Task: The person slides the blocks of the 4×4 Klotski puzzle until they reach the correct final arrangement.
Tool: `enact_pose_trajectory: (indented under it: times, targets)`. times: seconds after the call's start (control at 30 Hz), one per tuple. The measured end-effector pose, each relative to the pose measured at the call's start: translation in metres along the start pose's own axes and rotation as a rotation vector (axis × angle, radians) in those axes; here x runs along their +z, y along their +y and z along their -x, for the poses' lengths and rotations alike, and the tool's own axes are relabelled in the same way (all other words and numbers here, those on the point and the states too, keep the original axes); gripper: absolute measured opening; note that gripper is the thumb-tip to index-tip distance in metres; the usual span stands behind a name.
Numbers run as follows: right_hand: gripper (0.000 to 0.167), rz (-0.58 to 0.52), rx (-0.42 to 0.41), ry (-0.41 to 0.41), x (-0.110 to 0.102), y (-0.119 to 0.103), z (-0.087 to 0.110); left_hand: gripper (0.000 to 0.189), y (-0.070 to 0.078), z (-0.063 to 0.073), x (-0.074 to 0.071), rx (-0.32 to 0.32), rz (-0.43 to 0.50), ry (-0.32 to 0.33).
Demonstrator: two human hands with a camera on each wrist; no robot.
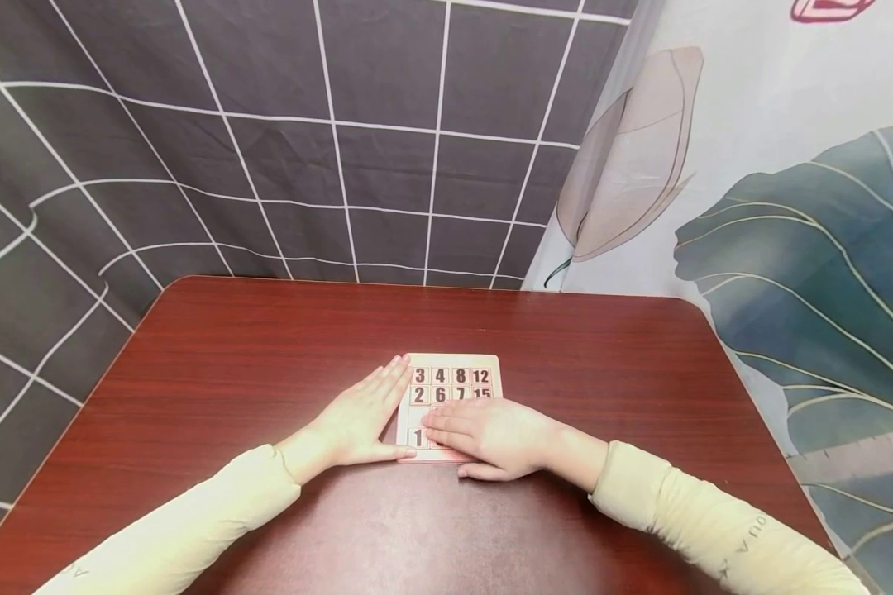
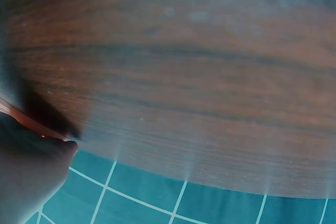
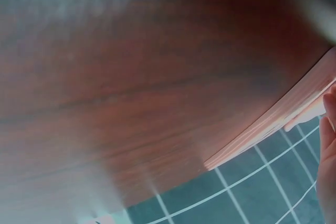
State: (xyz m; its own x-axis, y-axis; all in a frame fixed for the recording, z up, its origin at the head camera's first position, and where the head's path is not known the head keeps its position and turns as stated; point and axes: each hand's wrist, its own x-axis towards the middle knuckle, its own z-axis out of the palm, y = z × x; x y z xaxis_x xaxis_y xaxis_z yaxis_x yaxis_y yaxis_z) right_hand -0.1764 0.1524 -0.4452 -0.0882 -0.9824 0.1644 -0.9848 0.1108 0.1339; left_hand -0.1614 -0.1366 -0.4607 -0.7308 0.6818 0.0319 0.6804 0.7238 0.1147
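Observation:
A pale wooden number slide puzzle [image 1: 454,361] lies flat on the table, its front edge toward me. The top row reads 3, 4, 8, 12 and the second 2, 6, 7, 15; a 1 shows at the bottom left, with a blank spot above it. My left hand [image 1: 360,417] rests along the puzzle's left side, fingers straight and thumb at the near left corner. Across the lower right tiles lies my right hand [image 1: 502,434], fingers extended over the numbers and hiding them. The right wrist view catches the puzzle's side edge [image 3: 268,124] beside the fingers.
The reddish-brown wooden table [image 1: 268,355] extends around the puzzle on all sides. Behind it hangs a dark grey curtain [image 1: 387,165] with white grid lines. A white curtain with leaf patterns [image 1: 804,248] hangs at the right.

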Motion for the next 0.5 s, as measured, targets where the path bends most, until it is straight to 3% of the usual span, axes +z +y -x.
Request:
enact_pose_trajectory:
  times: [0.5]
  targets:
    - [0.059, -0.013, 0.108, 0.021, 0.01, 0.025, -0.005, 0.112, -0.001, -0.001, 0.001, -0.003, -0.008, -0.013]
